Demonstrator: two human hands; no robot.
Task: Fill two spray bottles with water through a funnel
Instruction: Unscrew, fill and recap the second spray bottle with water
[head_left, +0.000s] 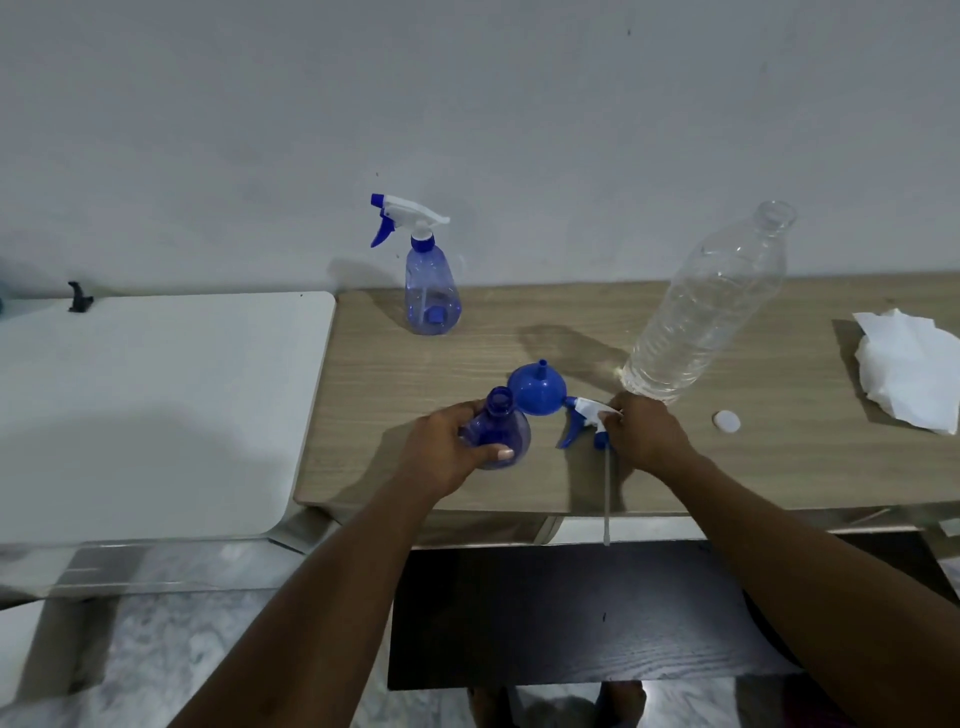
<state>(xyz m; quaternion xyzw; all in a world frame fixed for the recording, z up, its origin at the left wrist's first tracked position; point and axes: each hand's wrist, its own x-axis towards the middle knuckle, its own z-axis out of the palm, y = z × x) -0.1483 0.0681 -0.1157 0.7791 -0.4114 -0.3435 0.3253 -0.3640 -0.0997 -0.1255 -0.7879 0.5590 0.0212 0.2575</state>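
So the left hand (447, 452) is wrapped around a see-through blue spray bottle (493, 434), top off, neck open, near the front edge of the wooden table (779, 467). The right hand (644, 436) pinches its white-and-blue trigger head (584, 418), with the long thin tube hanging down past the edge. The blue funnel (537, 392) sits upside down just behind them, spout up. The second spray bottle (431, 296) stands capped at the back, and the clear water bottle (706, 312) stands uncapped to the right.
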